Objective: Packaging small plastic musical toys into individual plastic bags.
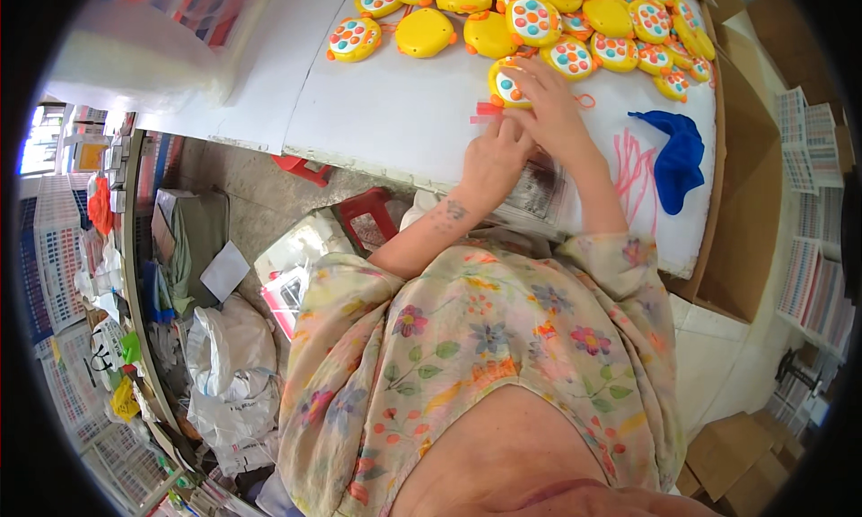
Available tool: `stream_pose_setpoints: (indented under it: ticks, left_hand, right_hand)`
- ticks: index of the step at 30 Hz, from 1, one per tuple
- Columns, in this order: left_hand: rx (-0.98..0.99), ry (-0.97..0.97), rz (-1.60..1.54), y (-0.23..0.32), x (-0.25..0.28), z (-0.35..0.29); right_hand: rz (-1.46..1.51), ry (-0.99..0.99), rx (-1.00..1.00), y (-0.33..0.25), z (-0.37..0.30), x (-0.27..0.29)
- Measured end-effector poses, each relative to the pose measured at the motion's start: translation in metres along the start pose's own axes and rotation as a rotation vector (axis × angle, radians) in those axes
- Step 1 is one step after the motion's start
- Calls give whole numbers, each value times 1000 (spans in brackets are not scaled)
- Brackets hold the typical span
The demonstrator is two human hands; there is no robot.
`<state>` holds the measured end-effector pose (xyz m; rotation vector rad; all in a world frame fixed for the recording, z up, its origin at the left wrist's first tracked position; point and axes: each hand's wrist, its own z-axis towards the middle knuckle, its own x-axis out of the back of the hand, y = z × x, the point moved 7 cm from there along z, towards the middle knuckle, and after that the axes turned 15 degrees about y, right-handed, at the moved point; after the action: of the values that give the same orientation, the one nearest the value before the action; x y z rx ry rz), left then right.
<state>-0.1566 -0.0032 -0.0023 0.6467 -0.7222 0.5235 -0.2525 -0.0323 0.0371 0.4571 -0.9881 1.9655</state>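
Note:
A yellow round toy (508,87) with a white face and coloured round buttons lies on the white table (395,104). My right hand (550,109) is closed over its right side, with fingers across the top. Just below it my left hand (496,164) has its fingers pinched together at the toy's lower edge; what they hold is hidden. A short red-pink strip (486,113) lies beside the left fingertips. Right of my right hand, a small red loop of cord (585,100) shows on the table.
Several similar yellow toys (425,33) crowd the far side, some face down. Pink cords (634,171) and a blue cloth-like piece (677,161) lie to the right. Clear plastic packaging (539,194) is under my forearms. A cardboard box (741,185) stands along the right edge; a red stool (366,216) is below left.

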Motion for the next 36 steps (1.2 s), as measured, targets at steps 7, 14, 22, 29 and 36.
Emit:
stream_pose_setpoints:
  ticks: [7,14,22,29,36]
  left_hand:
    - [-267,195,-130,13,19,5]
    - [-86,91,-327,0,2,-3]
    - [-75,78,-275,-1,8,3]
    - [-208,203,-288,10,17,3]
    - [-121,322,-334,-1,27,4]
  right_hand:
    - [-17,-147,-67,26,-4,-13]
    - [126,-79,-478,43,-28,46]
    - [731,-45,-627,37,-65,74]
    - [410,52,-610,40,-53,55]
    - [129,-98,-308,37,-47,28]
